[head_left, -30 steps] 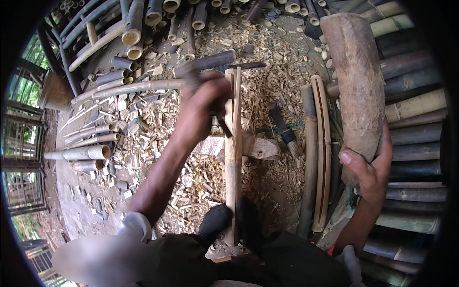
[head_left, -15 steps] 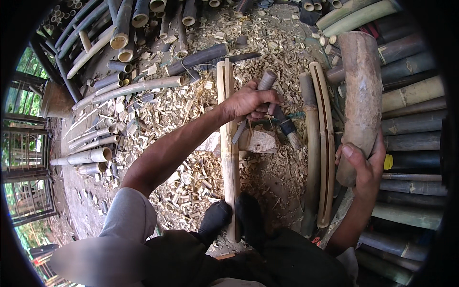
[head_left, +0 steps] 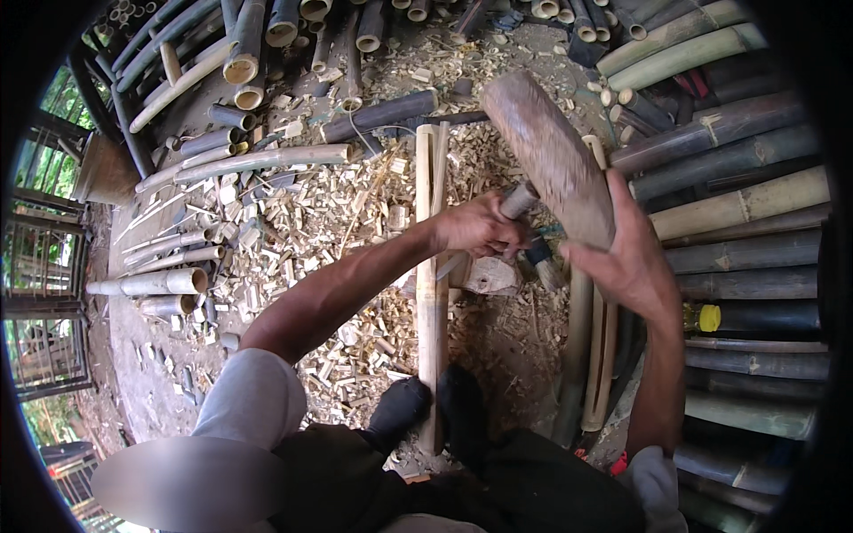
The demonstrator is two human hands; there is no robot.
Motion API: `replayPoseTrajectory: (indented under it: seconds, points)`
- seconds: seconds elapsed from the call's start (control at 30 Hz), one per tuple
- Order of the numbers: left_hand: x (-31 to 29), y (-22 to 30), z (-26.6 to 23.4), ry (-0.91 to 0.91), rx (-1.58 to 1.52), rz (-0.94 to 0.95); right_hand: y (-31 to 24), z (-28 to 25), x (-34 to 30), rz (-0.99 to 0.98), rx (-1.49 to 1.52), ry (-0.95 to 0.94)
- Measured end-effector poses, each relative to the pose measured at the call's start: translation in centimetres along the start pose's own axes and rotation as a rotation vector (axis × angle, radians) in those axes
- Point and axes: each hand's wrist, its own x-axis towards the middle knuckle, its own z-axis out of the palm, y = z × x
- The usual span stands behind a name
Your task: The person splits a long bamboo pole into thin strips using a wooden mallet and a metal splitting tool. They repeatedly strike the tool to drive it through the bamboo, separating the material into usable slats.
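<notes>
My left hand (head_left: 481, 226) is closed round a chisel, its wrapped handle (head_left: 520, 200) sticking up to the right. The chisel's blade (head_left: 451, 266) meets the right side of a pale bamboo pole (head_left: 431, 329). That pole, slit at its far end, runs between my dark-covered feet and crosses a wooden block (head_left: 491, 276). In my right hand (head_left: 629, 253) is a thick wooden mallet (head_left: 551, 147), gripped at its near end and tilted up to the left. Its striking side is close to the chisel handle; I cannot tell whether they touch.
A brush (head_left: 543, 259) lies right of the block. Beside it rest a slotted bamboo length (head_left: 601, 364) and a darker pole (head_left: 573, 355). Stacked bamboo (head_left: 751, 258) lines the right, with a yellow-capped bottle (head_left: 708, 318). Wood chips (head_left: 329, 275) cover the ground; more bamboo (head_left: 267, 155) lies far left.
My right hand has swung the mallet leftward and away from me, from upright to tilted over beside the chisel handle. The chisel handle leans further right; my left hand still grips it.
</notes>
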Motion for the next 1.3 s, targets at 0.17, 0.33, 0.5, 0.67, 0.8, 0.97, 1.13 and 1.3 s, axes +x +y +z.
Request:
replayPoseTrajectory:
  seconds: [0.17,0.33,0.5,0.67,0.8,0.97,1.13,1.3]
  points:
    - [0.0,0.3,-0.9,-0.040,0.056,0.041,-3.2,-3.9,2.5,0.332,0.539,0.031]
    - [5.9,-0.5,1.0,0.328,0.436,-0.128,-3.5,-6.3,2.7,0.382,0.658,0.257]
    - [9.7,-4.6,-1.3,0.793,0.625,-0.304,-2.5,-4.8,0.9,0.492,0.736,0.244]
    - [9.2,-5.2,-2.2,0.874,0.680,-0.313,-1.8,-2.2,-1.1,0.599,0.820,0.222]
    - [7.3,-1.9,0.8,0.338,0.415,-0.116,-2.0,-1.3,-2.7,0.587,0.793,0.300]
    - [1.1,2.9,5.4,-0.116,0.221,0.184,-3.6,-2.5,-4.5,0.610,0.742,0.325]
    - [0.1,2.2,2.1,-0.001,-0.054,0.036,-3.8,-2.7,-5.0,0.598,0.769,0.291]
    - [0.0,1.6,1.3,-0.001,-0.095,0.029,-3.7,-2.5,-5.1,0.610,0.774,0.265]
